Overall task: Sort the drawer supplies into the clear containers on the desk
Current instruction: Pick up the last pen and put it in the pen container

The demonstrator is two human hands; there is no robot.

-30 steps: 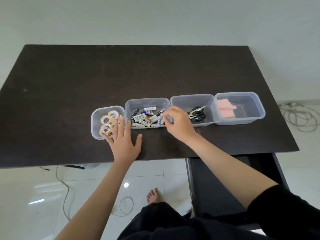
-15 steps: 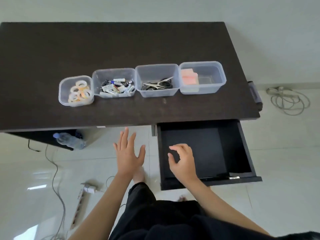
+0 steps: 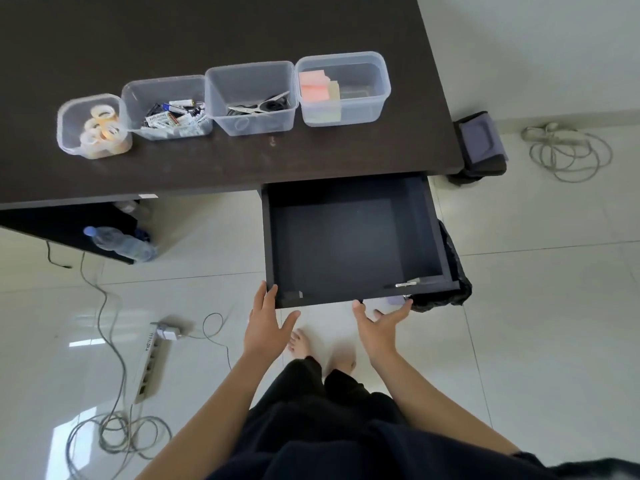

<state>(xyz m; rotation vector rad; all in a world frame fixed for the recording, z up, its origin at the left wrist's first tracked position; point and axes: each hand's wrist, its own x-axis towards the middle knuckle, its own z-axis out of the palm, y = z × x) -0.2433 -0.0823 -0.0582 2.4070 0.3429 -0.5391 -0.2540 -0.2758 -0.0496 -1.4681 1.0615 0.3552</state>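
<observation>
Black laminate lines the open drawer [image 3: 353, 237], which shows no supplies inside, and both hands sit at its front panel: the left hand [image 3: 265, 322] with straight fingers touching the front left corner, the right hand [image 3: 379, 323] spread just below the front edge, fingers reaching toward the right end; neither holds anything. The front panel runs crosswise, from one hand to the other, and the drawer body extends straight away from the palms under the desk [image 3: 225, 168], so closing it looks like an even forward push; the left hand is already in contact, while whether the right touches cannot be told. Beyond the drawer, farther from both hands, four clear containers stand in one row on the desk: a tape container [image 3: 71, 133], a battery container [image 3: 136, 95], a scissors container [image 3: 256, 124] and a sticky-note container [image 3: 367, 109]. Sorting appears finished.
</observation>
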